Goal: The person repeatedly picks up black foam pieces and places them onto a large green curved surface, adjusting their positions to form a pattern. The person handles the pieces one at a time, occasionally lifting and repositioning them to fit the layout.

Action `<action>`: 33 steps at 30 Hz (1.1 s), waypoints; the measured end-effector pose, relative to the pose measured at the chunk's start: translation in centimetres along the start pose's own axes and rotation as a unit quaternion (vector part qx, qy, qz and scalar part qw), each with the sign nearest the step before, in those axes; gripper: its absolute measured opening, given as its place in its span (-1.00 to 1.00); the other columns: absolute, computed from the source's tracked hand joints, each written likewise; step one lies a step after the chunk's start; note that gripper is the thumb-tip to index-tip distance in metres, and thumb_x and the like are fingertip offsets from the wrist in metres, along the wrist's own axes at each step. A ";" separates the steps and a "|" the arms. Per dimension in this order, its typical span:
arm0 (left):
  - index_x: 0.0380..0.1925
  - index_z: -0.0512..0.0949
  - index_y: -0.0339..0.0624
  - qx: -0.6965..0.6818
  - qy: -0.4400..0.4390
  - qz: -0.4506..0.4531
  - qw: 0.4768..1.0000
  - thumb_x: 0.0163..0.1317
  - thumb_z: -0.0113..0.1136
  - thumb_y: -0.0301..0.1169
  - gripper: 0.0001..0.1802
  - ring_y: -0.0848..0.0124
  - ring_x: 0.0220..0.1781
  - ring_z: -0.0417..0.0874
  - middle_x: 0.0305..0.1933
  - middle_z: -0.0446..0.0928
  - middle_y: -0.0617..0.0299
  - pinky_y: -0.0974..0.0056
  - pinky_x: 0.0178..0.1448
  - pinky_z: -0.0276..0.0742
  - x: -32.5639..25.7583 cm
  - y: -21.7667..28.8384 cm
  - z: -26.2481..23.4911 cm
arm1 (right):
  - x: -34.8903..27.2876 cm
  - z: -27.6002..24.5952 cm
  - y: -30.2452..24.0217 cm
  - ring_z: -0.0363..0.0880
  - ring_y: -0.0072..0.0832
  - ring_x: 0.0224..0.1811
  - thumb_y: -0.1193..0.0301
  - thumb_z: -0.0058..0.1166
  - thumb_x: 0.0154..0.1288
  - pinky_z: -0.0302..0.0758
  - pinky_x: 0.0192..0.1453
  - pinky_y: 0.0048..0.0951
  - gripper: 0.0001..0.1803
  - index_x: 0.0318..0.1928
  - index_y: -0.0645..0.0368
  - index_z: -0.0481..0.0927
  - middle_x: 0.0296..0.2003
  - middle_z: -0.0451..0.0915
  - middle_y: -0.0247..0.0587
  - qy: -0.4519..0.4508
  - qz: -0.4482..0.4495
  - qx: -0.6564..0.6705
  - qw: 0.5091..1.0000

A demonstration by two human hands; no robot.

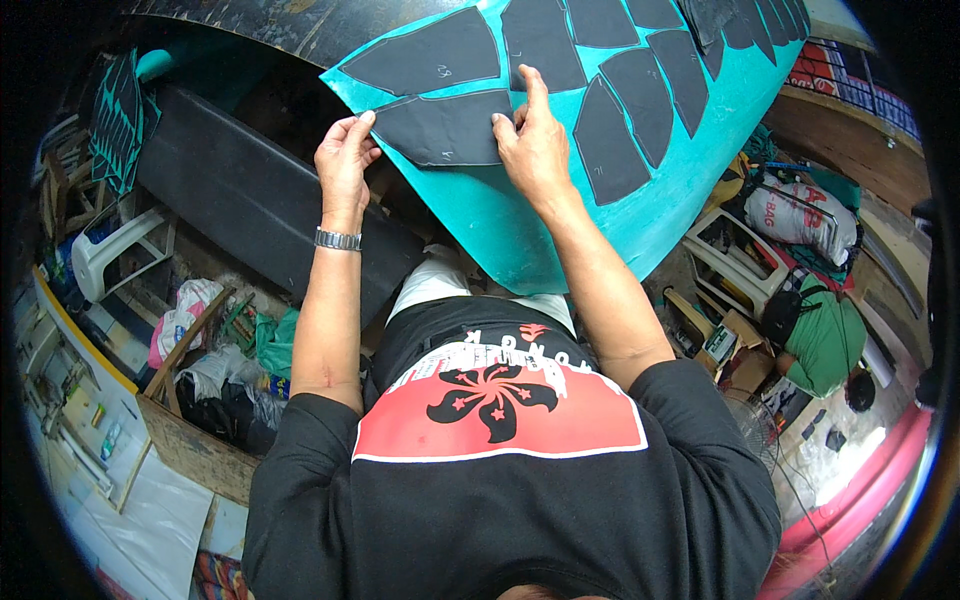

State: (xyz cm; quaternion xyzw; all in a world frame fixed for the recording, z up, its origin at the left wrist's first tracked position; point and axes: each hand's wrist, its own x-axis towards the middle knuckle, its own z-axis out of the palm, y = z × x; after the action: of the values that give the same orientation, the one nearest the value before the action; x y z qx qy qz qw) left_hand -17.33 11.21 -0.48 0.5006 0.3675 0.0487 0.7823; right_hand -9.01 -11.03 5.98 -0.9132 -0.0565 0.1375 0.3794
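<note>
A turquoise sheet [480, 215] drapes over the dark surface before me, its lower edge hanging down towards my lap. Black flat cut pieces [425, 55] with pale pen marks lie across it, narrow turquoise gaps between them. My left hand [346, 168] pinches the pointed left tip of the nearest black piece [440, 130] between thumb and fingertips, at the sheet's left edge. At that piece's right end rests my right hand [535, 140], index finger stretched forward and thumb spread to the side. Its remaining fingers are partly hidden.
A long dark panel [260, 180] slopes down at the left, near a hanging turquoise cut-out sheet [122, 125]. White plastic stools [120, 250] lie on both sides. Bags and a cardboard box [745, 350] clutter the floor; a large white sack [800, 215] sits at the right.
</note>
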 end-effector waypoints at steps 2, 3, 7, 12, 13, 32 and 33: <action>-0.20 0.60 -0.05 0.003 -0.009 0.001 1.000 0.36 0.32 -0.29 -0.86 0.59 -0.29 0.62 -0.27 0.66 0.41 0.43 -0.18 0.52 0.0 0.1 0.3 | 0.2 -0.1 -0.1 0.67 0.08 -0.34 0.42 0.17 0.25 0.54 -0.19 0.04 -0.20 0.46 0.11 0.13 -0.46 0.63 0.05 -0.005 0.002 -0.004 1.000; -0.18 0.60 -0.06 0.004 -0.015 0.000 1.000 0.36 0.32 -0.29 -0.85 0.59 -0.28 0.63 -0.25 0.67 0.40 0.42 -0.17 0.53 -0.1 0.2 0.4 | 0.2 -0.1 -0.2 0.68 0.09 -0.33 0.41 0.17 0.25 0.55 -0.17 0.04 -0.19 0.47 0.11 0.12 -0.44 0.65 0.07 -0.008 0.001 -0.018 1.000; -0.10 0.62 -0.18 0.001 -0.055 -0.023 0.998 0.25 0.42 -0.41 -0.74 0.50 -0.14 0.71 -0.12 0.71 0.24 0.34 -0.02 0.62 -0.4 -0.3 1.8 | 0.7 0.0 -0.9 0.70 -0.03 -0.34 0.34 0.25 0.24 0.58 -0.18 -0.04 -0.12 0.50 0.11 0.12 -0.44 0.67 0.00 -0.037 -0.006 -0.164 0.986; -0.14 0.65 -0.33 0.030 -0.027 0.008 0.999 0.13 0.52 -0.45 -0.67 0.47 -0.14 0.70 -0.10 0.71 0.15 0.36 0.03 0.59 -0.7 -1.1 2.8 | 1.9 -1.5 -1.7 0.74 -0.03 -0.22 0.12 0.37 0.17 0.62 -0.10 -0.05 0.03 0.52 0.15 0.10 -0.33 0.73 0.05 -0.095 0.002 -0.294 0.951; -0.15 0.65 -0.34 0.022 -0.023 0.011 0.999 0.11 0.53 -0.45 -0.67 0.48 -0.14 0.69 -0.11 0.72 0.14 0.36 0.04 0.57 -0.7 -1.1 2.8 | 2.1 -2.2 -1.7 0.74 -0.04 -0.21 0.08 0.39 0.14 0.63 -0.09 -0.07 0.06 0.52 0.16 0.10 -0.32 0.73 0.05 -0.098 0.001 -0.302 0.948; 0.00 0.59 -0.34 -0.022 0.000 0.095 0.995 0.36 0.30 -0.45 -0.73 0.51 -0.07 0.64 -0.03 0.66 0.21 0.35 0.06 0.54 0.9 -2.0 3.1 | 3.7 7.2 -0.8 -0.07 -0.01 0.61 -0.24 -0.16 0.40 -0.29 0.53 0.43 -0.21 0.53 -0.24 0.15 0.54 0.07 0.02 0.016 -0.334 -0.135 0.933; -0.02 0.60 -0.33 -0.023 -0.012 0.113 0.993 0.37 0.30 -0.45 -0.75 0.52 -0.06 0.62 -0.03 0.66 0.22 0.36 0.06 0.53 1.1 -2.0 3.1 | 4.4 6.9 -0.5 -0.07 -0.01 0.61 -0.23 -0.14 0.40 -0.27 0.53 0.42 -0.19 0.53 -0.20 0.15 0.54 0.07 0.02 0.030 -0.328 -0.158 0.931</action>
State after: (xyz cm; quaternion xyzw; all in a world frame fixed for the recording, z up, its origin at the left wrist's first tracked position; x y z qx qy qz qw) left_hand -15.21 8.38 -1.99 0.5210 0.2979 0.1394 0.7876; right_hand -6.80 -5.10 0.81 -0.8956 -0.3624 -0.0325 0.2559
